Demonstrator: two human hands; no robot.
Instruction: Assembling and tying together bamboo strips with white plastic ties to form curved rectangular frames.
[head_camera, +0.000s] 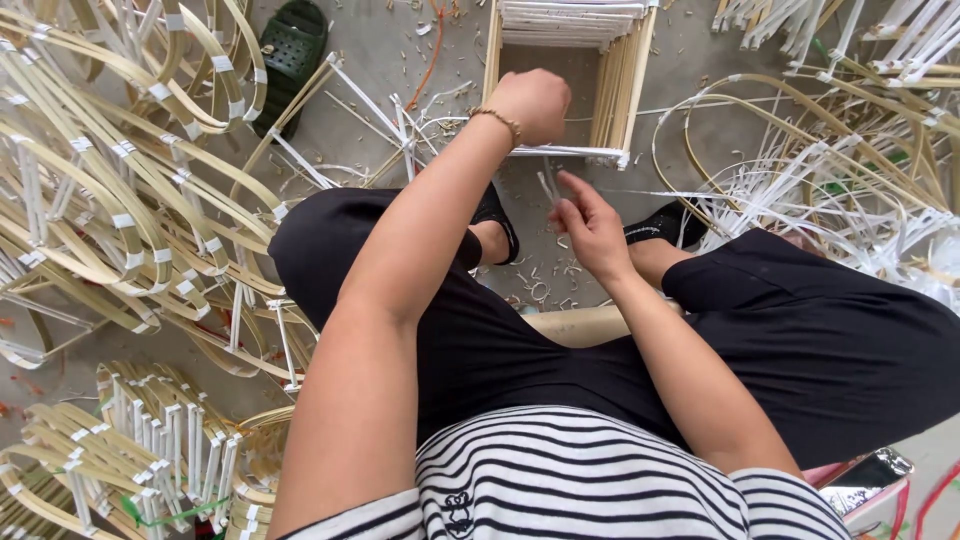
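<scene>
Grey concrete floor (400, 50) carries everything, littered with shavings and white strips. Between the person's feet stands a square frame of pale cane slats (570, 75). The left hand (530, 103) is closed in a fist on the frame's near edge, at the white binding, and seems to steady it. The right hand (590, 228) hangs just below that edge, fingers pressed together and pinching a thin white strip (548, 185). I judge that the near edge is being bound; the next move would need the strip pulled tight while the frame is kept from turning. Stacks of bent cane hoops (110, 200) crowd the floor's left side, loose white strips (850, 190) the right, a green sandal (290, 55) lies near the far edge; free room is only beside the frame.
</scene>
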